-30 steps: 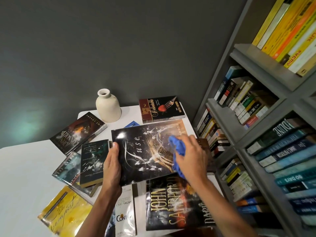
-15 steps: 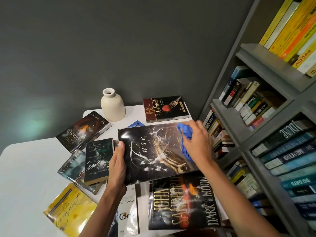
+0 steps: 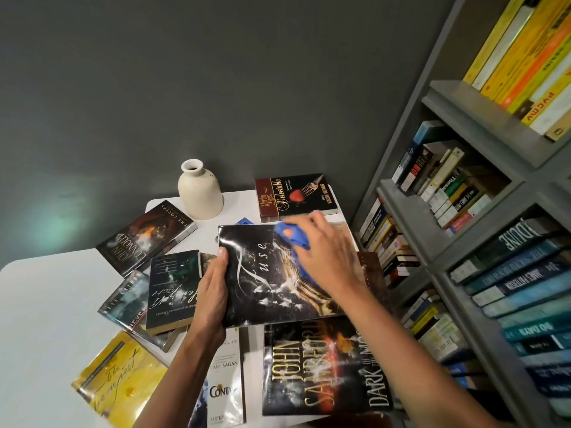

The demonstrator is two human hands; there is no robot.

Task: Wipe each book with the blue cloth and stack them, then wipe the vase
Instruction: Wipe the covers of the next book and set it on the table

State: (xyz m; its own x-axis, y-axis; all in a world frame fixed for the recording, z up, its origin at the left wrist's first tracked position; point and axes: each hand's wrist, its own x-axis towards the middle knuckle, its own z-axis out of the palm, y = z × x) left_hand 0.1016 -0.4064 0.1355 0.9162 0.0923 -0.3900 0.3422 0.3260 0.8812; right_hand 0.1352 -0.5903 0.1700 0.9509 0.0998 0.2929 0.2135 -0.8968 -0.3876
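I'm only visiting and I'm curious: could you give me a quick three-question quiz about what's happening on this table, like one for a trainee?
1. Fill in: the left hand grips the edge of a book titled ____.
2. What does the right hand hold against that book? A) a sponge B) the blue cloth C) a brush
3. True or false: the vase lies tipped over on the table.

Key: 1. Fuse. 2. B. 3. False, the vase stands upright.
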